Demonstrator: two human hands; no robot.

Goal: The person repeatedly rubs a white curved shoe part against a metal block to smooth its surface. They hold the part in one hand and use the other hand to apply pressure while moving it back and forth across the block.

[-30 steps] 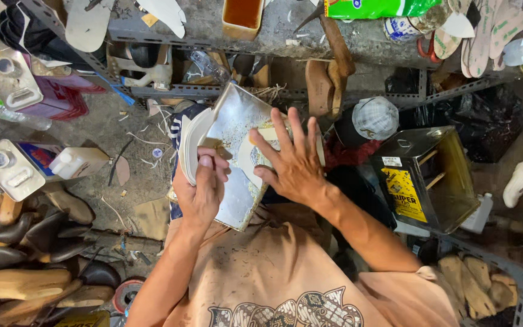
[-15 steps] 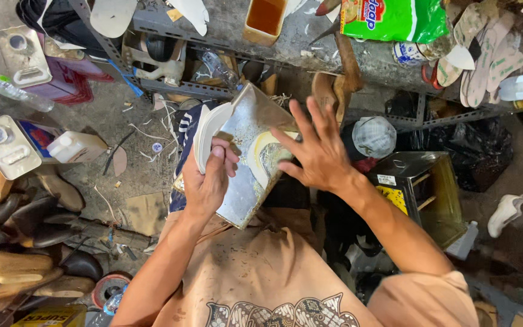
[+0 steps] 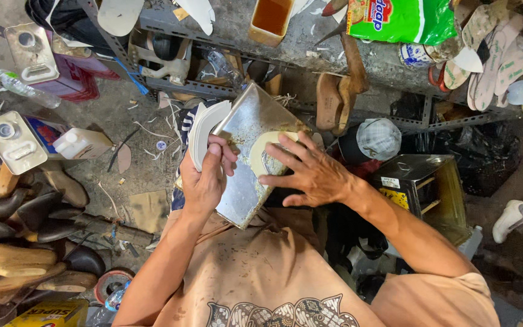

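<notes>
The concrete floor [image 3: 122, 115] carries, at 10 o'clock, two flat metal cans [image 3: 14, 142], a clear plastic bottle [image 3: 22, 88] and a white jug [image 3: 83, 143]. Dark shoe lasts [image 3: 13, 212] lie at 8 o'clock. At 12 o'clock, the metal shelf [image 3: 310, 36] holds an amber-filled tub [image 3: 269, 18], a green bag [image 3: 402, 19] and insoles [image 3: 491, 54].

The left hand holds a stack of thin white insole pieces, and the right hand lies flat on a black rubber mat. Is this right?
Not quite. In the head view the right hand lies flat on a shiny metal sheet, pressing a pale insole piece, not a mat. The left hand does hold the stack of thin white insole pieces.
</notes>
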